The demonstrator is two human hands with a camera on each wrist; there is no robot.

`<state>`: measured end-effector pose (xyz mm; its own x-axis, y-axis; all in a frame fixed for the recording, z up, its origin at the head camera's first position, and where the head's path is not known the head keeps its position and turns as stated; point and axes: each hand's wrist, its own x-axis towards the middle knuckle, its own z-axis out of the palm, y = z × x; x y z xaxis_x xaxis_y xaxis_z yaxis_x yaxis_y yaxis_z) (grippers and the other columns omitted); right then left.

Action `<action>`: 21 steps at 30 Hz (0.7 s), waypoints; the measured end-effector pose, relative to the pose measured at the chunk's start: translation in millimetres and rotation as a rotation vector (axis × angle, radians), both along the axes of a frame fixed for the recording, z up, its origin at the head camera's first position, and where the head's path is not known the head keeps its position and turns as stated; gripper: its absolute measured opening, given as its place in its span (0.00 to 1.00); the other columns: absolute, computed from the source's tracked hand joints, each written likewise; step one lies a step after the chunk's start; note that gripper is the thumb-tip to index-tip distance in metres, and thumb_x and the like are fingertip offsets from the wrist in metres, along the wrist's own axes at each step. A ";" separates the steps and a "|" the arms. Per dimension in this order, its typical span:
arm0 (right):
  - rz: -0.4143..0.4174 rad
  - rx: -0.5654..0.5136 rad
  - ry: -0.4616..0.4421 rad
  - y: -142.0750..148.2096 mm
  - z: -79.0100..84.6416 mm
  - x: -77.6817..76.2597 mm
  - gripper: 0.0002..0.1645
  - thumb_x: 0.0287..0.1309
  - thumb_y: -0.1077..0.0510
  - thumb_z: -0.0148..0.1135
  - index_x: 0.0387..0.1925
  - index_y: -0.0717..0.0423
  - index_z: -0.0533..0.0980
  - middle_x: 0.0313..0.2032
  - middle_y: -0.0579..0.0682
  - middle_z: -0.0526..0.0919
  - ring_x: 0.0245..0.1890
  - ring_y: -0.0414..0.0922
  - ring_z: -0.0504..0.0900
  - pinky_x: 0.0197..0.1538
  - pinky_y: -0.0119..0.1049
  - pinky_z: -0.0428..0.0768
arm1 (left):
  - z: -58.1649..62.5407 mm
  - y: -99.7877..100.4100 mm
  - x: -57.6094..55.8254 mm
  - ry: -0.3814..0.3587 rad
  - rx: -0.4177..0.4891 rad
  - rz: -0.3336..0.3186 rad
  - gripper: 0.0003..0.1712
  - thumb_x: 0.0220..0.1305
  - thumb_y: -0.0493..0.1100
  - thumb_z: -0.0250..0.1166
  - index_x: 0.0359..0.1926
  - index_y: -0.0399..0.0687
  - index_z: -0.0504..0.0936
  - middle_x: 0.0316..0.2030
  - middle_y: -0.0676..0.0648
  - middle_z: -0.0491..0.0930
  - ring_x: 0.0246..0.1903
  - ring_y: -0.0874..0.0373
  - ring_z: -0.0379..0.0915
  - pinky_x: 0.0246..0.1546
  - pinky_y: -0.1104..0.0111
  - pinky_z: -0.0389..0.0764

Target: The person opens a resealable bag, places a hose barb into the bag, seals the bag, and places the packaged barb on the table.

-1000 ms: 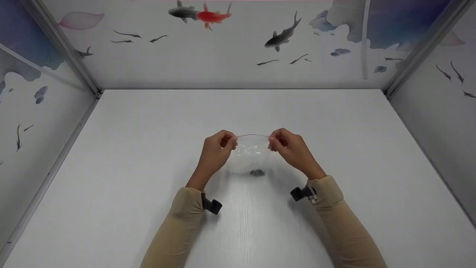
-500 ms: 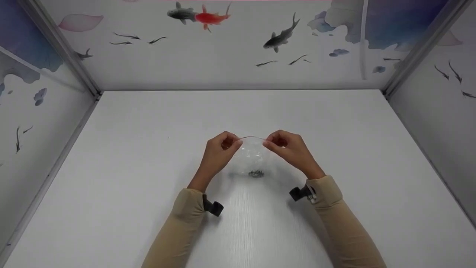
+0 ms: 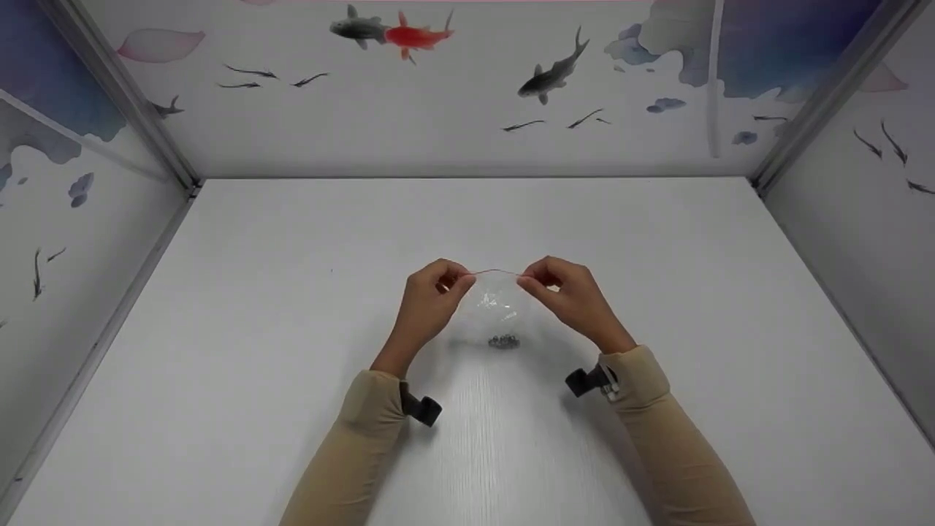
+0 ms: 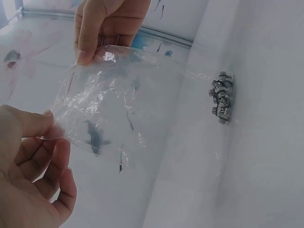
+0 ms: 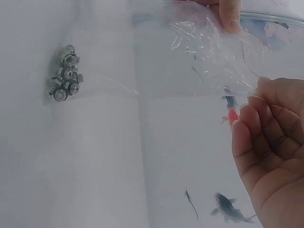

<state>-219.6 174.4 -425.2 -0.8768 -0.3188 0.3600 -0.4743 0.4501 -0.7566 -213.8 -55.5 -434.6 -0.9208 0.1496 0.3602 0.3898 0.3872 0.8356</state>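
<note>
A clear plastic zip bag (image 3: 495,307) with a thin red line along its top edge hangs between the two hands. My left hand (image 3: 432,296) pinches one top corner between thumb and index finger. At the opposite corner, my right hand (image 3: 573,296) pinches the edge the same way. Several small shiny metal screw-like fittings (image 4: 222,97) lie bunched at the bag's bottom; the right wrist view shows the same metal pieces (image 5: 66,73) with round ends. Their exact kind is too small to tell. The red edge bows slightly upward between the hands.
A white tabletop (image 3: 219,329) lies beneath the hands. Upright panels with painted fish (image 3: 453,109) enclose its back and both sides, joined by grey metal posts (image 3: 124,95). A small black camera (image 3: 424,410) sits on each sleeve cuff.
Both hands have moved closer together, so the bag's top edge, straighter a second ago, now bows more. Over the last half second little else differs.
</note>
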 end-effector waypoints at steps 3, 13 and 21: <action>0.003 -0.016 -0.006 -0.1 -0.3 0.0 0.10 0.61 0.54 0.63 0.35 0.58 0.80 0.32 0.50 0.84 0.32 0.40 0.76 0.39 0.29 0.75 | -0.1 0.1 0.0 -0.011 0.003 0.001 0.10 0.65 0.45 0.64 0.37 0.41 0.81 0.32 0.46 0.80 0.32 0.59 0.74 0.36 0.70 0.75; 0.016 -0.011 -0.016 -1.0 -0.4 -0.3 0.10 0.61 0.55 0.63 0.37 0.58 0.81 0.34 0.50 0.84 0.31 0.41 0.77 0.39 0.28 0.76 | 1.0 3.8 0.5 -0.046 0.006 -0.016 0.08 0.66 0.43 0.62 0.40 0.43 0.82 0.36 0.45 0.81 0.33 0.57 0.73 0.37 0.68 0.76; 0.065 -0.017 0.015 -3.0 -0.1 -1.3 0.09 0.61 0.54 0.63 0.35 0.57 0.81 0.33 0.48 0.83 0.30 0.39 0.76 0.38 0.29 0.75 | 0.0 4.8 0.1 -0.061 0.016 -0.044 0.09 0.65 0.45 0.63 0.40 0.45 0.82 0.37 0.47 0.79 0.34 0.59 0.73 0.39 0.68 0.76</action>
<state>-220.9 171.4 -425.3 -0.8490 -0.3682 0.3790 -0.5134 0.4051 -0.7565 -213.7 -50.6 -434.6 -0.9338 0.1856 0.3058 0.3540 0.3573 0.8643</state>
